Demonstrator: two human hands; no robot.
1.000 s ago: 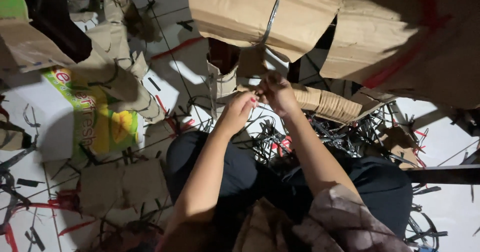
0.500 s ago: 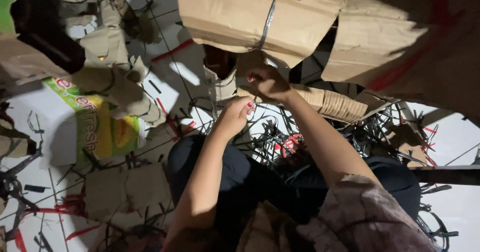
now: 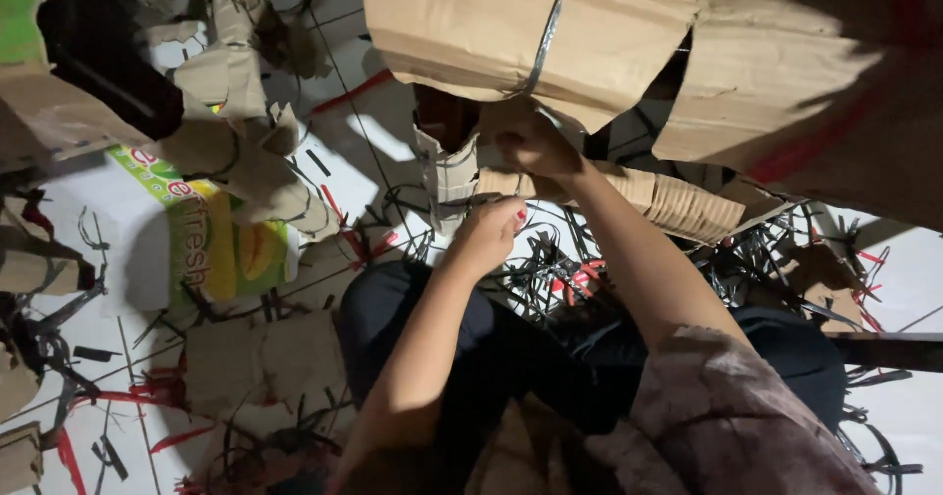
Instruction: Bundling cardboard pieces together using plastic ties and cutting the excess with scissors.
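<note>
Since the earlier frame the right hand (image 3: 530, 146) has risen toward the top centre of the frame, up under the lower edge of the big brown cardboard bundle tied with a dark plastic strap (image 3: 521, 28), while the left hand (image 3: 488, 235) has stayed just below it, near the middle of the frame. The right hand is closed, its fingers curled against the stack of folded corrugated cardboard strips (image 3: 678, 205) that runs from the centre toward the right; whether it truly grips the stack or only presses on it cannot be told. The left hand is loosely fisted, fingers curled in, and sits just beside the lower end of an upright torn cardboard piece (image 3: 447, 166); whether it holds anything cannot be told.

Both forearms reach up from the bottom of the frame, over the person's dark trousers (image 3: 471, 348), and a mottled brownish sleeve (image 3: 737, 416) covers the right arm at lower right. A second large brown cardboard sheet (image 3: 825, 82) fills the upper right, overlapping the strapped bundle. On the white tiled floor (image 3: 373, 132) lie black plastic strap offcuts (image 3: 550, 269) and red ones, thickest around the knees. At left lies a flattened white carton printed in green and yellow (image 3: 211, 245), with torn brown cardboard scraps (image 3: 265, 357) below it and more crumpled cardboard in the upper left.
</note>
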